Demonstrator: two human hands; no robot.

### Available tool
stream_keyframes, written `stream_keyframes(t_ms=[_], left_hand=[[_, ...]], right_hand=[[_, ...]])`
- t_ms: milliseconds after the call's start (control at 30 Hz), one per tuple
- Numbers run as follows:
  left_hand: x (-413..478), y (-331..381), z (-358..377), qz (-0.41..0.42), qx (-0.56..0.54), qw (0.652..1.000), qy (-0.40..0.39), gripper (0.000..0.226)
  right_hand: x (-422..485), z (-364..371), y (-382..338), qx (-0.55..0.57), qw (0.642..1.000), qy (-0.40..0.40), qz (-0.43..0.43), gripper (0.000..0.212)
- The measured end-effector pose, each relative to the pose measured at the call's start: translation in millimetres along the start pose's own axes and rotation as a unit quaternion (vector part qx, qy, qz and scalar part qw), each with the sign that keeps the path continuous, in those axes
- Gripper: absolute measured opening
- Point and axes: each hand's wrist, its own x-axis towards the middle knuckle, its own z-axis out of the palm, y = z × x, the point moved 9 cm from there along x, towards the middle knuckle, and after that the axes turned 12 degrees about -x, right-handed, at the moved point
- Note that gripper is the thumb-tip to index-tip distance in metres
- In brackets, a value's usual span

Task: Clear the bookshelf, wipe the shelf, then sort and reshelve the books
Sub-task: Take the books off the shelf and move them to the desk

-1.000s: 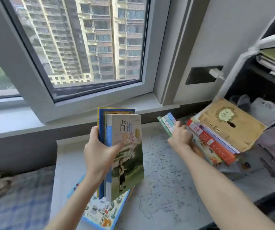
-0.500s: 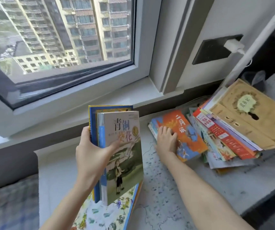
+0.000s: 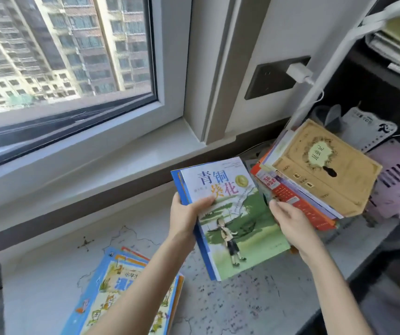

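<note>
Beside the window (image 3: 61, 56), the pale veined surface (image 3: 254, 301) carries your sorting. In the head view, a flat stack (image 3: 126, 291) of picture books lies at the lower left. A leaning pile (image 3: 298, 201) slumps against the dark shelf (image 3: 363, 93) on the right, with a tan book (image 3: 324, 165) topmost. Your left hand (image 3: 187, 218) grips the held books (image 3: 182, 187) at their left edge, thumb across the green-cover book (image 3: 237, 226) in front and fingers behind. They hang tilted in the air above the surface, just beside the leaning pile, likely so the next title can join them without you setting anything down. Your right hand (image 3: 290, 221) pinches the right edge of the same bundle, thumb on top and fingers curled under. An orange sliver shows below that wrist, so I judge it is tucking another book in behind, though its cover is hidden. Compared with half a second ago, the right hand has left the spot where it pressed an orange-cover book on the surface, and that book no longer lies there. The held books have swung right, off the flat stack, and now lie flatter.
</note>
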Motion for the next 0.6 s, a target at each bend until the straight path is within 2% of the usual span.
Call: stream_keyframes(t_ms=[67,133,167,233,300,400,433,533,600], left_hand=[[24.1,-30.1,9.3,-0.049,-0.032,0.998,-0.001,0.049],[43.2,-50.8,13.3,-0.062,-0.028,0.997,0.035,0.052],[49.8,-56.1,12.5,-0.055,0.006,0.996,0.072,0.056],[57.5,-56.9,10.5,-0.04,0.139,0.982,0.123,0.071],[63.9,-51.6,11.1,-0.042,0.326,0.938,0.109,0.079],[71.8,-34.5,-4.5,-0.038,0.532,0.844,0.065,0.075],[70.1,-24.8,-15.5,-0.022,0.565,0.822,0.065,0.074],[48.5,8.1,-62.3,0.036,0.596,0.798,0.08,0.067],[27.6,30.2,-105.9,0.085,0.629,0.765,0.108,0.062]], right_hand=[[7.4,-13.6,2.2,-0.026,0.999,0.044,-0.002,0.041],[18.4,-16.6,8.4,-0.072,0.995,0.067,0.006,0.037],[23.8,-15.6,11.9,-0.101,0.992,0.072,0.009,0.036],[32.9,-10.9,20.7,-0.164,0.983,0.076,0.015,0.034],[34.8,-4.5,26.8,-0.195,0.977,0.077,0.024,0.029],[19.3,3.6,17.4,-0.245,0.96,0.135,0.003,0.025],[8.6,6.8,10.9,-0.247,0.954,0.17,-0.013,0.024],[-34.2,28.3,-11.1,-0.198,0.945,0.242,-0.093,0.017],[-56.7,55.2,-20.5,-0.182,0.944,0.228,-0.153,0.012]])
